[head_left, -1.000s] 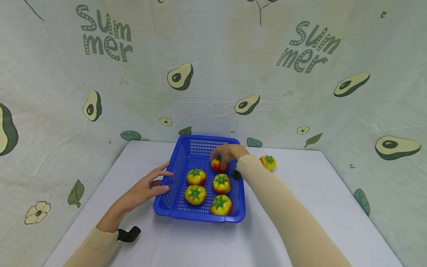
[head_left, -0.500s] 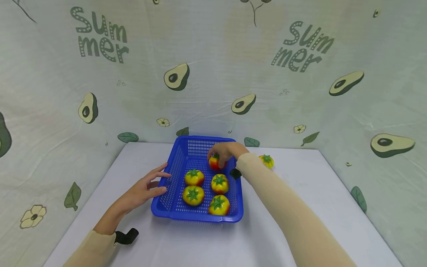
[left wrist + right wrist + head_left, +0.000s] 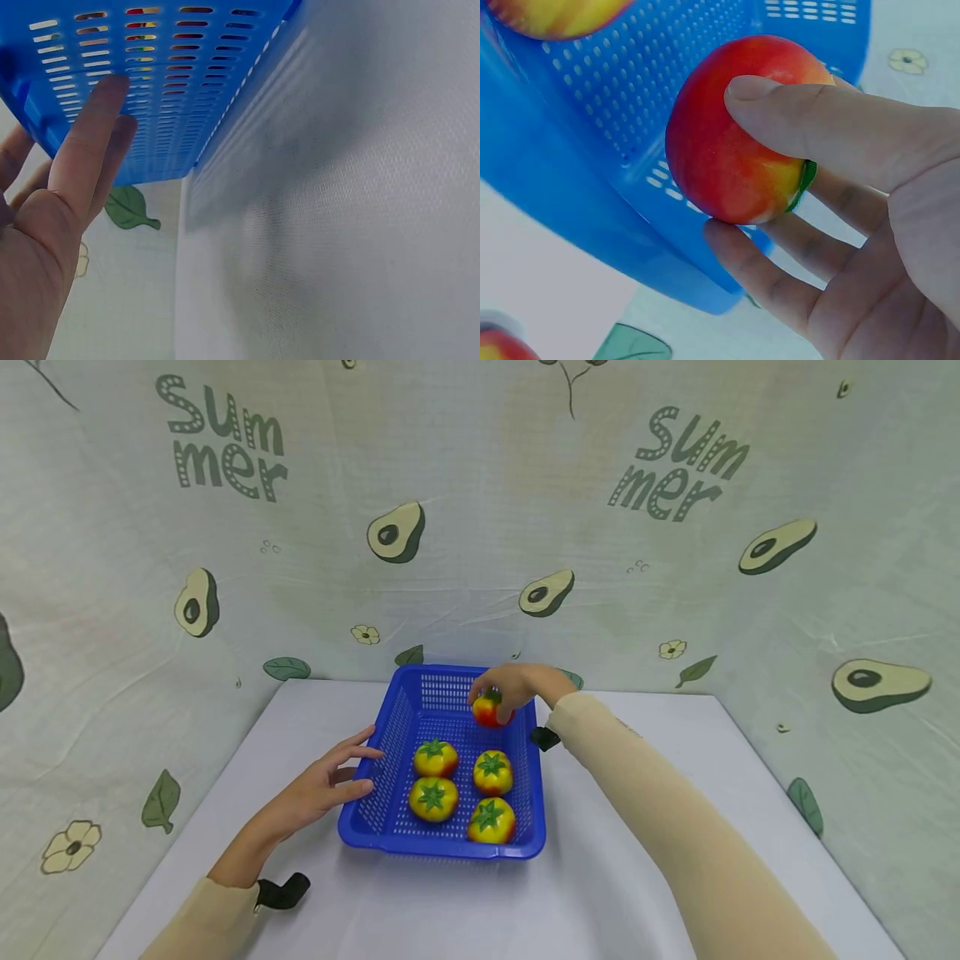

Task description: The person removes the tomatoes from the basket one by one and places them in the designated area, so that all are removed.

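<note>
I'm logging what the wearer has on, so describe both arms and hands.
The left hand and right hand are bare, with no gloves. The left sleeve and right sleeve are long, plain and cream-beige. A small black piece juts out at each cuff: the left piece looks bent, the right piece blockier. No cables show.

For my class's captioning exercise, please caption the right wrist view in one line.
A right hand holds a round red-and-yellow fruit, a perforated blue plastic basket behind it.
</note>
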### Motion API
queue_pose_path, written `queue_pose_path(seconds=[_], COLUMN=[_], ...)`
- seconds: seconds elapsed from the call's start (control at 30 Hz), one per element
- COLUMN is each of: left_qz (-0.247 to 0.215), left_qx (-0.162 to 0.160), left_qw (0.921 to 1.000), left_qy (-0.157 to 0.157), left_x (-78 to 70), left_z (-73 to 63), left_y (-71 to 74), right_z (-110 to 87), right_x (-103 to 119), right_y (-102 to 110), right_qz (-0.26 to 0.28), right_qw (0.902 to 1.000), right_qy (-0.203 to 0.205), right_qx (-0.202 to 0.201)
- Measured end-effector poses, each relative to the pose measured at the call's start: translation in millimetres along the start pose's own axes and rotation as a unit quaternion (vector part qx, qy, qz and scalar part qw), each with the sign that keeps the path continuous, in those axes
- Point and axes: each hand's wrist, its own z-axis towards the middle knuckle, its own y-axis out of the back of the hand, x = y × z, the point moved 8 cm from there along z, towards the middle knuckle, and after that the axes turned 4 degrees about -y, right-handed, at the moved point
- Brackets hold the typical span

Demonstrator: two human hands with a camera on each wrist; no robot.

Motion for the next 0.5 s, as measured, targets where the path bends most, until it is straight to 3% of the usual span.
queue_pose_path(seconds=[0.5], left_qz=[0.000], left_qx=[-0.002], left_qw=[1.0000], left_qy=[0.006], left_x=[-0.3], left_z=[0.5], left_y=[-0.3], right_z=[-42.1], right_x=[-4.6], right_y=[33.1], right_qz=[-0.001], right_qw=[0.9985], right_qy=[0.029], right_qx=[-0.046])
